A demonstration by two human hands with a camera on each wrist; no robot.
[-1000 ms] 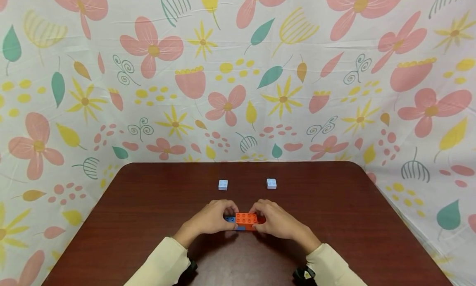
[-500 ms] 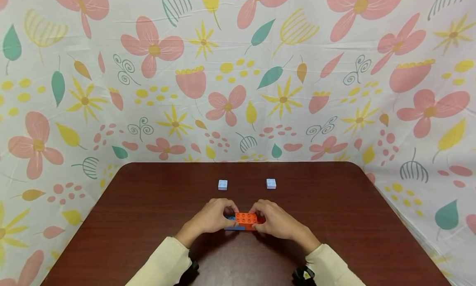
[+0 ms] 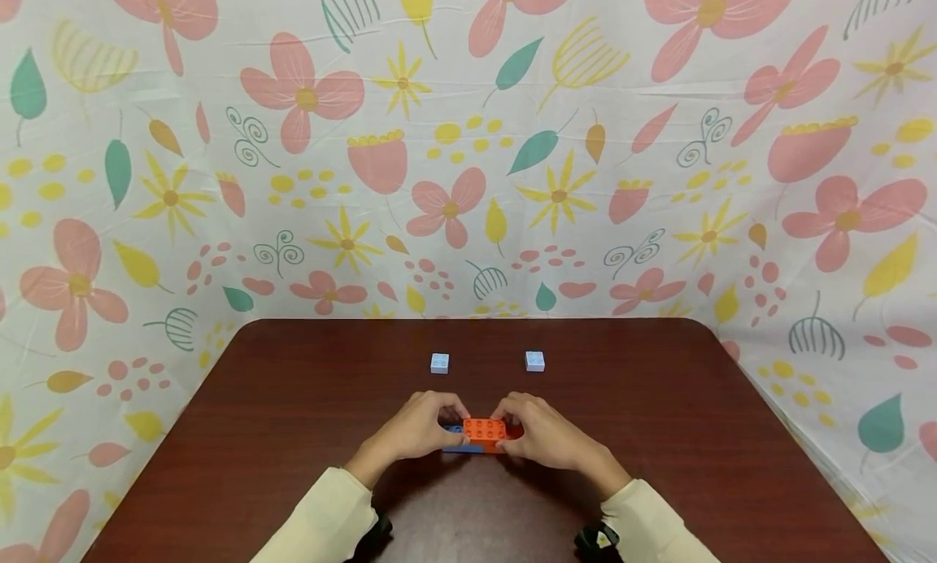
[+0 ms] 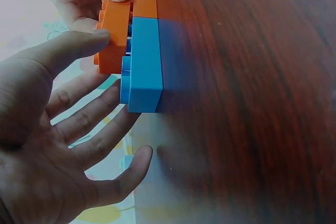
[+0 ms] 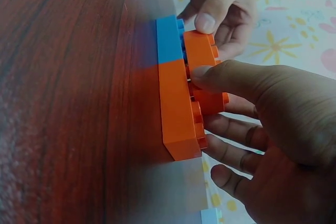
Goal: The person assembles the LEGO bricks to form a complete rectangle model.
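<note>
An orange toy building brick (image 3: pixel 485 429) spans the seam between a blue brick (image 4: pixel 146 61) on the left and another orange brick (image 5: pixel 176 98) on the right. Those two lie end to end on the table. In both wrist views studs show in a narrow gap under the upper brick, so it is not pressed fully down. My left hand (image 3: pixel 420 425) pinches the upper brick's left part between thumb and fingers. At its right part my right hand (image 3: pixel 545 433) pinches it the same way. The other fingers of each hand are spread behind the bricks.
Two small pale blue bricks stand farther back, one at the left (image 3: pixel 439 364) and one at the right (image 3: pixel 535 361). The dark wooden table (image 3: pixel 293 384) ends at a flower-patterned cloth (image 3: pixel 468 140) hanging behind and on both sides.
My left thumb has risen slightly from the blue brick's front to the upper orange brick, baring more blue. The right hand and the bricks stay in place.
</note>
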